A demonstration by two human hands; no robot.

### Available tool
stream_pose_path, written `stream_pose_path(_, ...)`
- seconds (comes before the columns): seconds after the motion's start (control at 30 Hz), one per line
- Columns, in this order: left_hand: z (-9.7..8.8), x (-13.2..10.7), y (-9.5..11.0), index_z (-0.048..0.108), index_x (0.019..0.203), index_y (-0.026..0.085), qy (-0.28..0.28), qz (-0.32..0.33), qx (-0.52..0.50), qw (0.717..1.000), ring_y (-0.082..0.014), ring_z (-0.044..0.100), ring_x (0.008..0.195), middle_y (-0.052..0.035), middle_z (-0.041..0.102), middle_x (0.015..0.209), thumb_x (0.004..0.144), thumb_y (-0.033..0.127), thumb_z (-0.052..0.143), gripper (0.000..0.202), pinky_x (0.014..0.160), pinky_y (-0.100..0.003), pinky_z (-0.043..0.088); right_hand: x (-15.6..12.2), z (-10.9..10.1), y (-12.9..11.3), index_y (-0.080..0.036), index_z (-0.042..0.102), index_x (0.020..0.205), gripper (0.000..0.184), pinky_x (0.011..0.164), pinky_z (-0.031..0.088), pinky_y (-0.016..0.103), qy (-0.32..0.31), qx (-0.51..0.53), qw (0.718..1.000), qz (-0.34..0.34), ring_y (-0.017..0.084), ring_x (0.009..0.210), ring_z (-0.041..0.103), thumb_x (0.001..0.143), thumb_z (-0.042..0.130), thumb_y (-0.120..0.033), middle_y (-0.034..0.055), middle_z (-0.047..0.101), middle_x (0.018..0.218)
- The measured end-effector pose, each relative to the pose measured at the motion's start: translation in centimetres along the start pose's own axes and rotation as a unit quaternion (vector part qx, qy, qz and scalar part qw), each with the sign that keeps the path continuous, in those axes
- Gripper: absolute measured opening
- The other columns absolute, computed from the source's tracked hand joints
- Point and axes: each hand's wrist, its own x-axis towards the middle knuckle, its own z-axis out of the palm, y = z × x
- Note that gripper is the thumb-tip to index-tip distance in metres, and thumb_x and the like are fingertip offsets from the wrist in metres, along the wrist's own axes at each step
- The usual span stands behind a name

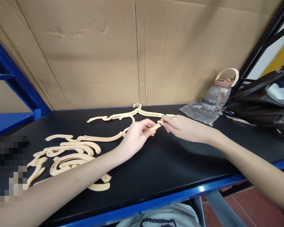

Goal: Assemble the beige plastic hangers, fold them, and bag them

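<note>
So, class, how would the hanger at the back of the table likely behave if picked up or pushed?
The hanger would probably feel light, since its bars look slim. One bar shows a joint, so it may fold there. Lying flat on the table, it seems unlikely to roll.

On my tabletop (170,176), one clothes hanger (138,110) lies farthest back, near the cardboard (97,63) behind the table. A second hanger (101,139) lies before it, farther left. Nearer me, at left, I have a heap of loose hanger pieces (73,147), partly under my left forearm. At far right, a plastic bag (198,113) lies before the water bottle (213,94), and a bag (255,104) sits right of both.
</note>
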Motion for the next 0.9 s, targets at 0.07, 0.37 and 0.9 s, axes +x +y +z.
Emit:
stream_pose_path(0.07, 0.1, 0.0, 0.1, 0.062, 0.083, 0.016, 0.001, -0.012, -0.002, 1.0, -0.0139, 0.06, 0.07, -0.0008, 0.063, 0.075, 0.081, 0.016, 0.057, 0.006, 0.069, -0.028, 0.049, 0.0, 0.1, 0.0, -0.021, 0.041, 0.076, 0.023, 0.063, 0.033, 0.027, -0.01, -0.01, 1.0, -0.004, 0.015, 0.066, 0.05, 0.097, 0.034, -0.017, 0.0023, 0.056, 0.075)
stream_pose_path(0.37, 0.2, 0.2, -0.2, 0.061, 0.08, 0.016, 0.017, -0.048, -0.029, 0.998, -0.0136, 0.061, 0.069, -0.0004, 0.063, 0.075, 0.08, 0.018, 0.061, 0.002, 0.067, -0.028, 0.05, 0.0, 0.3, -0.4, -0.02, 0.043, 0.076, 0.024, 0.061, 0.031, 0.027, 0.007, -0.064, 0.998, -0.003, 0.015, 0.064, 0.051, 0.098, 0.035, -0.016, 0.0026, 0.058, 0.073)
stream_pose_path(0.9, 0.5, -0.2, -0.5, 0.06, 0.083, 0.018, 0.031, -0.007, 0.036, 0.999, -0.0156, 0.064, 0.071, -0.0006, 0.064, 0.075, 0.086, 0.025, 0.056, 0.008, 0.068, -0.028, 0.049, -0.1, 1.1, -1.0, -0.013, 0.055, 0.091, 0.021, 0.053, 0.025, 0.028, -0.022, -0.271, 0.962, 0.001, 0.02, 0.068, 0.062, 0.083, 0.04, -0.001, 0.0075, 0.065, 0.083)
